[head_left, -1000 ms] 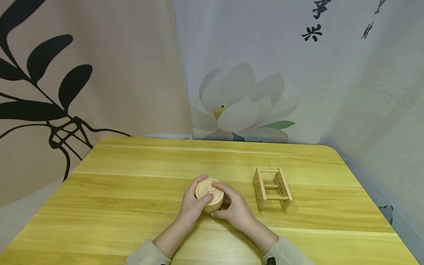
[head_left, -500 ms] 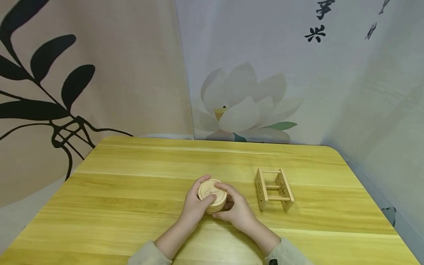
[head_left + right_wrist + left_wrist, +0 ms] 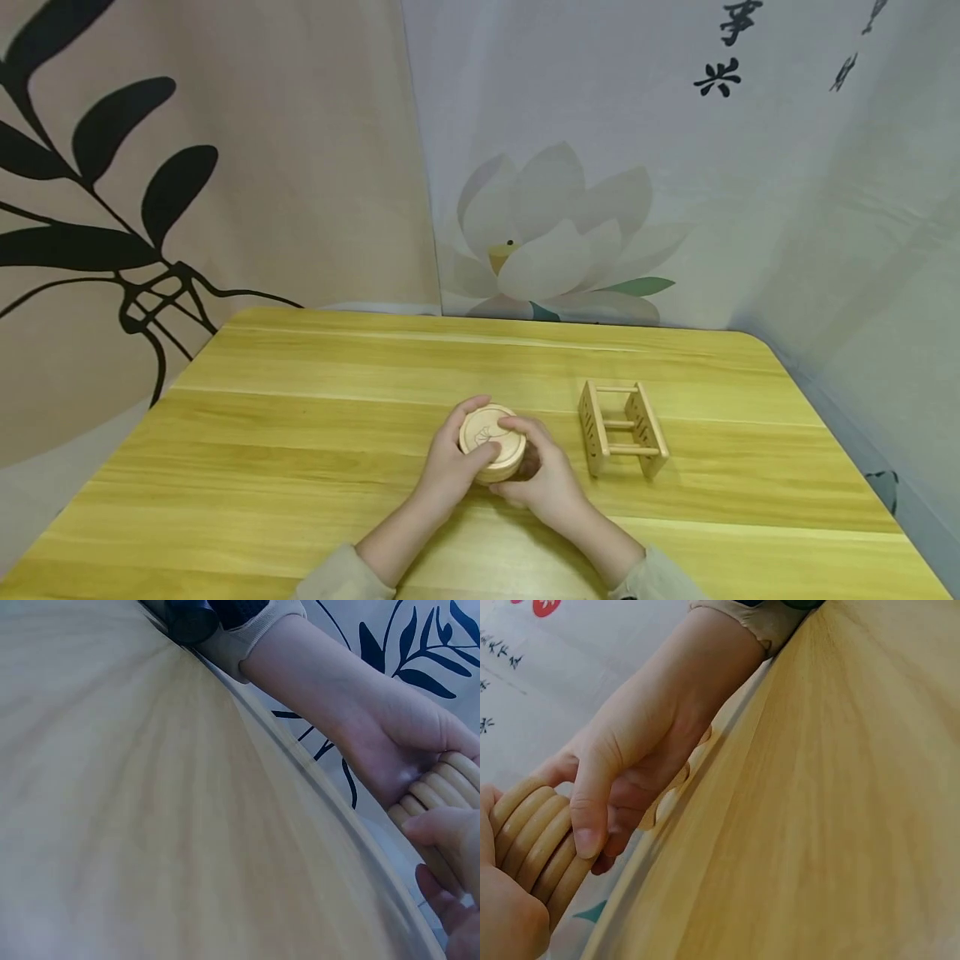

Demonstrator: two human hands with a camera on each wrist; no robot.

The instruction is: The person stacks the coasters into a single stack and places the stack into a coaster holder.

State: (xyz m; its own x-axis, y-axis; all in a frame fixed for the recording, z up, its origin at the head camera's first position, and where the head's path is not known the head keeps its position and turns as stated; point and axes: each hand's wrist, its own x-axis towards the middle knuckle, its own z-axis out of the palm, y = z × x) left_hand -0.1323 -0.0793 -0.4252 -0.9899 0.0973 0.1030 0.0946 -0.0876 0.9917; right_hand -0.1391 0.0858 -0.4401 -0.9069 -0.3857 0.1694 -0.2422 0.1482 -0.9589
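A stack of several round wooden coasters (image 3: 492, 440) is held between both hands above the near middle of the table; the top one bears a thin line drawing. My left hand (image 3: 448, 464) grips the stack from the left, its thumb lying over the top coaster. From the right, my right hand (image 3: 551, 483) pinches it, with a finger on the top rim and the thumb low at the near side. In the left wrist view the coasters' rounded edges (image 3: 536, 836) show stacked together. Right of the hands stands a small wooden rack (image 3: 622, 429) with slotted sides and crossbars.
The wooden table (image 3: 300, 467) has rounded far corners. Behind it hangs a cloth backdrop (image 3: 555, 225) printed with a lotus, dark leaves and characters, close to the far edge.
Both hands have shifted slightly to the right with the stack of coasters, keeping much the same grip. The whole head view has also drifted a little.
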